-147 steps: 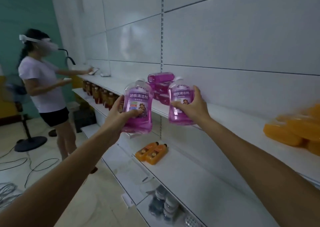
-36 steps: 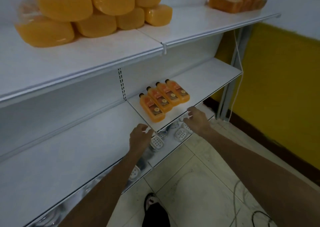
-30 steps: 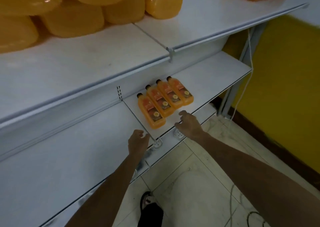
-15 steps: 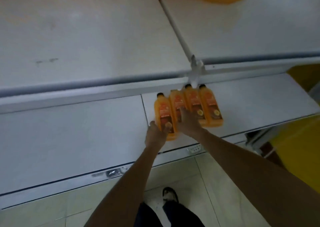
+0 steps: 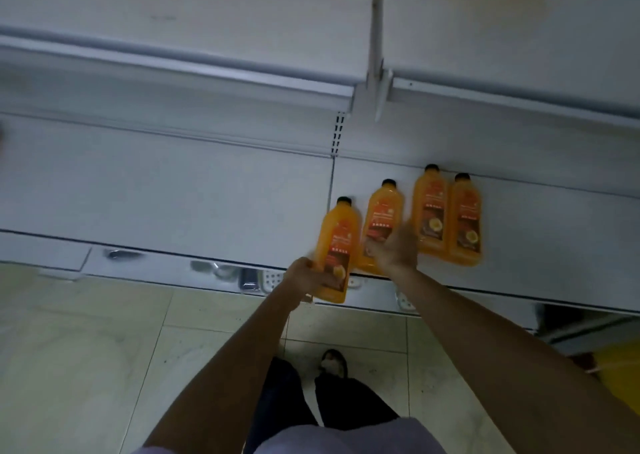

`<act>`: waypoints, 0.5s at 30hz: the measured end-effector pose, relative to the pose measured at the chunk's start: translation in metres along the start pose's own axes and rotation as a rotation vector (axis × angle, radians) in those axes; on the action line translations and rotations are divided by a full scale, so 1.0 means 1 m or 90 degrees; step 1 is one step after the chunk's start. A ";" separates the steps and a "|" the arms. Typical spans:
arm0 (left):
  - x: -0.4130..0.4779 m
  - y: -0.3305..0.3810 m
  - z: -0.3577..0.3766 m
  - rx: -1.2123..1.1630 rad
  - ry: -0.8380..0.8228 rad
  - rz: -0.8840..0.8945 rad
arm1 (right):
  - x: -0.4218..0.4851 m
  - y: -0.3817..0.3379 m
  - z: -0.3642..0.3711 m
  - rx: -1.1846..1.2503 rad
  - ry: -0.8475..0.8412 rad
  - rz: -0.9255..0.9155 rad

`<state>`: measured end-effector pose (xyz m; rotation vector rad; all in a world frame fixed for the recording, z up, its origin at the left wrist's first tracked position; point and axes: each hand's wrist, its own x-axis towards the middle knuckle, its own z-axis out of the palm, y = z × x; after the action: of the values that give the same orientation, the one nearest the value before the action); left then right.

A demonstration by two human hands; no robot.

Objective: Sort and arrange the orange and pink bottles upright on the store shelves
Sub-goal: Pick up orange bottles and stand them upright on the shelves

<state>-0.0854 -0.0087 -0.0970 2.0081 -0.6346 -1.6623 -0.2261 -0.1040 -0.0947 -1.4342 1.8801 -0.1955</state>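
The left hand [image 5: 306, 277] is gripping the leftmost orange bottle [image 5: 337, 239] by its base beyond the front edge of the shelf [image 5: 173, 204], while the right hand [image 5: 394, 251] is covering the second orange bottle [image 5: 382, 211], grip unclear, risking a top-heavy drop.

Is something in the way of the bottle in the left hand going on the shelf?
Nothing visible does. The left hand grips the bottle at the shelf front; the other bottles lie off to its right.

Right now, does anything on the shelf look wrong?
Yes. No orange bottles stand upright. The left hand grips the leftmost bottle past the shelf edge; the second bottle, under the right hand, sits askew.
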 end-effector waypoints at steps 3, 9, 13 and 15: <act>-0.013 -0.018 -0.010 -0.106 -0.093 -0.031 | 0.002 -0.005 0.001 0.019 -0.142 0.069; -0.049 -0.058 -0.052 -0.244 -0.024 0.037 | -0.028 -0.041 0.041 0.050 -0.154 0.027; -0.085 -0.101 -0.094 -0.323 0.165 0.064 | -0.073 -0.098 0.080 0.076 -0.239 -0.051; -0.106 -0.120 -0.129 -0.362 0.271 0.075 | -0.098 -0.130 0.109 0.085 -0.284 -0.107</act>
<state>0.0309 0.1575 -0.0659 1.7701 -0.1027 -1.1221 -0.0482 -0.0307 -0.0566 -1.4081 1.3638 -0.0721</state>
